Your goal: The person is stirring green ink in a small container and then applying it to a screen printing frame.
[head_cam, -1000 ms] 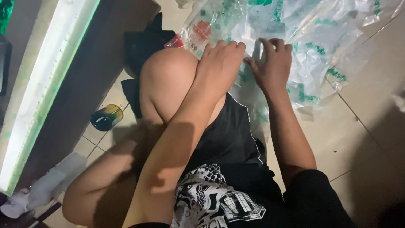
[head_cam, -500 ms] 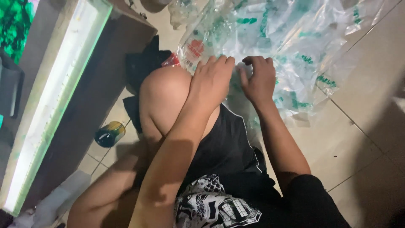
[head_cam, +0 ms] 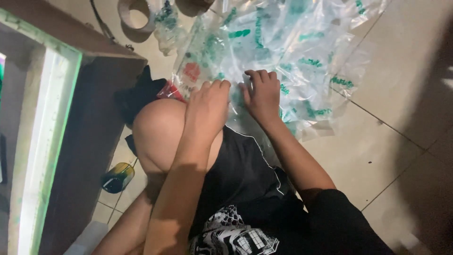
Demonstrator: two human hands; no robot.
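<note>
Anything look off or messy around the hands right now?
Nothing is spilled or broken. The clear plastic bags lie in a loose, crumpled, overlapping heap on the tiled floor, not stacked. Both the left hand and right hand press on them. A tape roll lies beside the heap.

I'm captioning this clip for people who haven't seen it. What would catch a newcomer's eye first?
First, the heap of clear plastic bags with green print spread over the tiled floor at top centre. Both hands press on it: the left hand above a raised bare knee, the right hand beside it. A tape roll lies at the top left.
</note>
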